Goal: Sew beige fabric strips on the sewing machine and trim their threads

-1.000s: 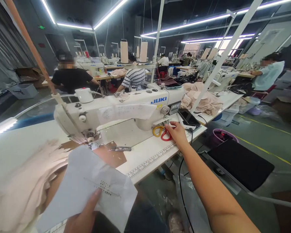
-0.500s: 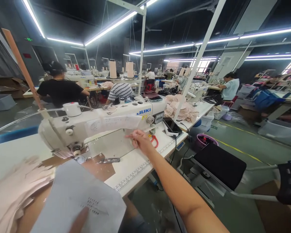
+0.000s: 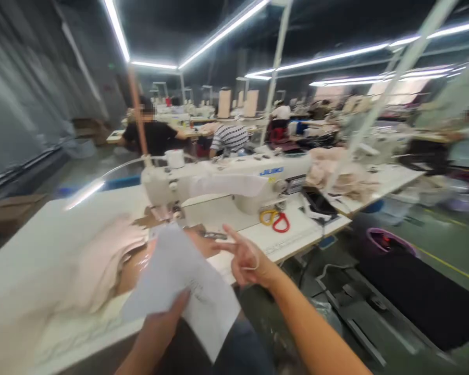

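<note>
My left hand (image 3: 162, 325) grips the lower edge of a white printed paper sheet (image 3: 180, 281), thumb on top, in front of the white sewing table (image 3: 42, 229). My right hand (image 3: 246, 258) hovers just right of the sheet, index finger stretched left and the other fingers curled; a thin pale loop shows at them, too blurred to name. Behind stands the white JUKI sewing machine (image 3: 226, 179). Yellow and red scissors (image 3: 275, 219) lie at its right base. Pale pink fabric (image 3: 101, 260) is heaped on the table to the left of the sheet.
A dark phone (image 3: 318, 200) and a pile of beige fabric (image 3: 336, 172) sit at the table's right end. A black pad (image 3: 422, 291) and a purple bin (image 3: 391, 242) are on the floor side to the right. Other people (image 3: 152, 135) work at machines behind.
My right hand has drawn back from the scissors by the machine to just beside the paper. The view has swung left and blurred. My left hand still holds the sheet.
</note>
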